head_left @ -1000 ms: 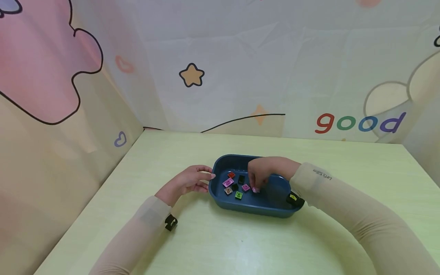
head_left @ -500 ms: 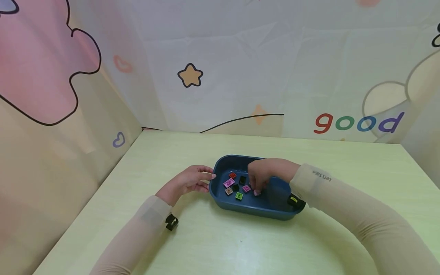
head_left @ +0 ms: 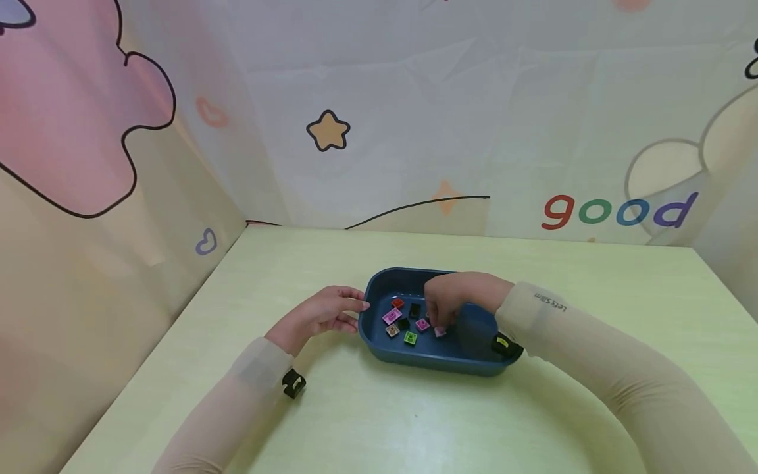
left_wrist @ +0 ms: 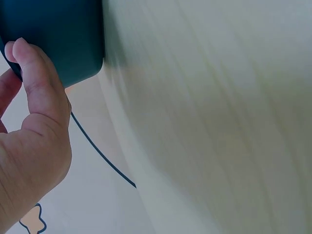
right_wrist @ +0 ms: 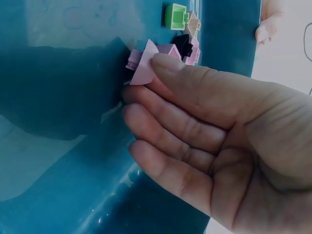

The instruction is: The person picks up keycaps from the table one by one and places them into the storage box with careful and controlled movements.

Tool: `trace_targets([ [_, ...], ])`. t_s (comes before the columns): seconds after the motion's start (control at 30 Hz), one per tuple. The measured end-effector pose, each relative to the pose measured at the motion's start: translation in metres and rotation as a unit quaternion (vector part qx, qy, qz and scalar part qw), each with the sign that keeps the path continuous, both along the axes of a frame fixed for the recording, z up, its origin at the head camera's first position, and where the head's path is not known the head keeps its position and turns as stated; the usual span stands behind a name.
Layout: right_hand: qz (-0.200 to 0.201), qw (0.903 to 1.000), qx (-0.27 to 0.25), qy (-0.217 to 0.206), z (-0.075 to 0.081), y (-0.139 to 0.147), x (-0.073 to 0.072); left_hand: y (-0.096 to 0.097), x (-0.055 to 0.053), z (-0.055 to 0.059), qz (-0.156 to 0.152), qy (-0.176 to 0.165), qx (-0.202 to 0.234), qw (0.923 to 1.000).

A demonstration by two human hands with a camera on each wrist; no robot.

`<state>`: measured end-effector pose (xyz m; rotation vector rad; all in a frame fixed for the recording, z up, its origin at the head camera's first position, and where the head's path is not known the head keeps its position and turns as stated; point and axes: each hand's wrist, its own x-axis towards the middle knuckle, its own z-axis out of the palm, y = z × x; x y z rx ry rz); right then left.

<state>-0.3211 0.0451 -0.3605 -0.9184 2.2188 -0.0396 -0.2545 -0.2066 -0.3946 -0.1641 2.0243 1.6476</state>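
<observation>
A dark blue oblong tub [head_left: 414, 359] stands on the table with several small plastic toy bricks in it. My left hand [head_left: 322, 311] holds the tub's left end, thumb at the rim; in the left wrist view the thumb lies against the outer wall. Inside the tub, my right hand [head_left: 447, 299] reaches down and pinches a pink brick [right_wrist: 145, 66] between thumb and forefinger. Left of it lie a second pink brick [head_left: 422, 324], a green brick [head_left: 410, 338], a tan brick [head_left: 393, 330], a larger pink brick [head_left: 391, 316], a red brick [head_left: 397, 303] and black bricks [head_left: 415, 310].
The pale yellow-green table [head_left: 379, 421] runs back to a printed cloth backdrop [head_left: 414, 131] with a star and the word "good". Black straps [head_left: 293, 383] sit at both wrists, over beige sleeves [head_left: 598, 349].
Both hands stay almost where they were. The pink brick at the right fingertips has turned and shifted slightly. The tub's shift in the head view is tiny and follows the whole picture.
</observation>
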Motion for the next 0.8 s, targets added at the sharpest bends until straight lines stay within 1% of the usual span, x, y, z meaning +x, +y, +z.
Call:
trace_targets([
  [0.2, 0.001, 0.9999, 0.013, -0.004, 0.005, 0.000, 0.000, 0.000, 0.000, 0.000, 0.002, -0.004, 0.004, 1.0000],
  [0.33, 0.015, 0.9998, 0.015, 0.005, 0.014, 0.002, -0.001, 0.001, -0.001, -0.001, 0.009, -0.011, 0.001, 0.9999],
  [0.47, 0.034, 0.9990, -0.006, 0.028, 0.033, 0.007, -0.002, 0.002, -0.001, -0.002, 0.012, -0.012, 0.000, 0.9998],
  [0.57, 0.031, 0.9981, -0.031, 0.043, 0.049, 0.013, -0.001, 0.002, -0.001, -0.002, 0.013, -0.012, 0.004, 0.9998],
  [0.67, 0.035, 0.9960, -0.055, 0.061, 0.064, 0.021, 0.002, 0.002, -0.001, -0.001, 0.014, -0.009, 0.007, 0.9998],
  [0.8, 0.048, 0.9903, -0.091, 0.093, 0.083, 0.037, 0.011, 0.003, 0.000, -0.002, 0.017, -0.005, 0.006, 0.9998],
])
